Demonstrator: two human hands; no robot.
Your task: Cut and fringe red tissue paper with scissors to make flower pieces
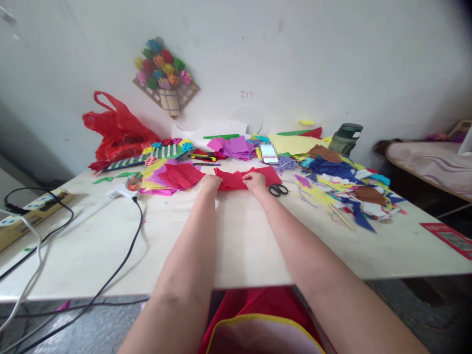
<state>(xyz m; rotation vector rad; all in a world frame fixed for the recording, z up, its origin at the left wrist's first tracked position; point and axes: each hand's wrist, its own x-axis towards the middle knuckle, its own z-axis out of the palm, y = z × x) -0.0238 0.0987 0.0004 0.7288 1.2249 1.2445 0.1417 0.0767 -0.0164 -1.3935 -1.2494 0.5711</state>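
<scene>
Both hands reach out over the white table and pinch a strip of red paper. My left hand is closed at the strip's left end. Farther right, my right hand grips its upper part, and more red paper shows beyond that hand. Black-handled scissors lie just right of my right hand. Beside my left hand is a fanned pile of red paper pieces over pink and yellow sheets. Behind the strip are a yellow cutter knife and purple paper.
At left are a red plastic bag, a yellow power strip, and a white tool with a black cord across the table. Coloured scraps and a dark green bottle stand right. Paper flowers hang on the wall.
</scene>
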